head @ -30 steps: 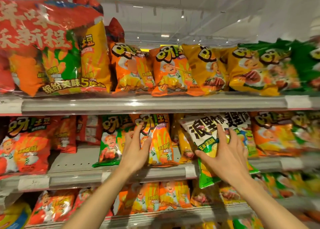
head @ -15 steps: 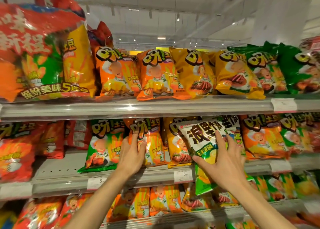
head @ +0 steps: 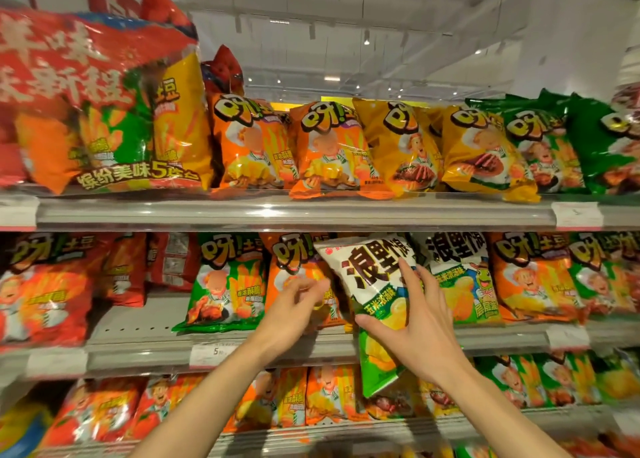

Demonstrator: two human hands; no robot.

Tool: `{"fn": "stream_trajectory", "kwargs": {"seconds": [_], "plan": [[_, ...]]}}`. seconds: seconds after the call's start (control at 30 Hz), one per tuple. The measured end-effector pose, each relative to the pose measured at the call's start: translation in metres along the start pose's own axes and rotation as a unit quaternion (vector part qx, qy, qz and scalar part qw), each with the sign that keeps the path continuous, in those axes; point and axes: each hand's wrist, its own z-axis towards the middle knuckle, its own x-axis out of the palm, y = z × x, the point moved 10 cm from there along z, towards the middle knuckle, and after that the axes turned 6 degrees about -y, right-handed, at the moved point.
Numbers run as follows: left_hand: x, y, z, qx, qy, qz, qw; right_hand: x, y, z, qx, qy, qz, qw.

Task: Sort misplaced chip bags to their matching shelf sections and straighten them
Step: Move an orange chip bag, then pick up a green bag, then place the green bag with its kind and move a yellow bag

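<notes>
While right hand [head: 417, 333] grips white-green chip bag [head: 372, 284] tilted off middle shelf [head: 138, 350], left hand [head: 294, 315] loosely curled, empty

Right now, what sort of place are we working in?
Most likely a supermarket snack aisle: tiered metal shelves packed with chip bags, price tags on the shelf edges, and an open ceiling with track lights.

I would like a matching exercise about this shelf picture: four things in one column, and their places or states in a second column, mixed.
Things:
1. white and green chip bag
2. left hand
3. dark green chip bags
4. price tag marked 5

Places or states:
A. top shelf, far right
B. tilted, hanging over the middle shelf's edge, held by the right hand
C. on the middle shelf's front rail
D. at the orange chip bag

Pairs: 1-B, 2-D, 3-A, 4-C
</notes>
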Motion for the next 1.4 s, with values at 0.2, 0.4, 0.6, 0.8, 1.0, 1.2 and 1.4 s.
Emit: {"fn": "stream_trajectory", "kwargs": {"seconds": [0.2,0.4,0.6,0.8,1.0,1.2,1.4], "plan": [[0.004,0.000,-0.009,-0.049,0.023,-0.197,0.979,0.024,0.049,-0.012,-0.044,0.038,0.032,0.998],[-0.029,0.016,-0.014,-0.038,-0.045,-0.240,0.969,0.044,0.064,-0.016,-0.056,0.085,0.110,0.989],[-0.033,0.025,-0.024,-0.026,-0.035,-0.224,0.974,0.050,0.034,-0.001,0.057,0.126,0.195,0.971],[-0.007,-0.002,-0.042,0.001,-0.036,-0.204,0.978,0.049,0.005,-0.006,0.109,0.163,0.265,0.944],[0.062,-0.037,-0.060,-0.004,-0.030,-0.207,0.978,-0.008,-0.054,-0.014,0.135,0.152,0.295,0.934],[0.197,-0.087,-0.069,-0.001,-0.001,-0.175,0.985,-0.102,-0.165,-0.025,0.142,0.126,0.293,0.937],[0.365,-0.136,-0.077,0.003,0.070,-0.180,0.981,-0.205,-0.306,-0.036,0.204,0.082,0.263,0.939]]}}
